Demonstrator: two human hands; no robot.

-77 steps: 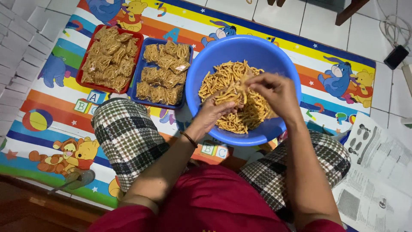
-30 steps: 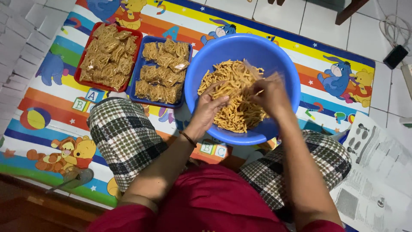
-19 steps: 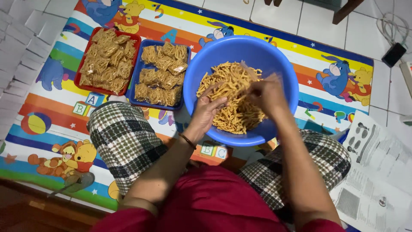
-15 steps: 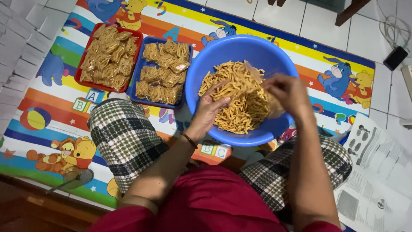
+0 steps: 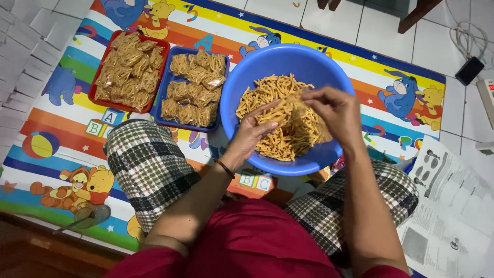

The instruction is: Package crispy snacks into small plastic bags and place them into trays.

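A big blue plastic bowl [image 5: 301, 62] on the colourful mat holds a heap of thin orange-yellow snack sticks [image 5: 280, 134]. My left hand [image 5: 253, 133] is inside the bowl, fingers spread over the sticks. My right hand [image 5: 332, 110] hovers above the heap with its fingers pinched on a clear plastic bag of sticks [image 5: 303, 110]. Left of the bowl sit a blue tray [image 5: 164, 90] and a red tray [image 5: 98, 85], both filled with small packed bags of the same snack.
I sit cross-legged in checked trousers on a cartoon play mat [image 5: 62, 128]. Printed paper sheets [image 5: 447, 206] lie at the right. A cable and black adapter [image 5: 469, 69] lie on white tiles at top right. Chair legs [image 5: 417, 13] stand beyond the mat.
My right hand has shifted about over the heap, moving right and back, while my left hand stayed in the bowl. The trays have not moved.
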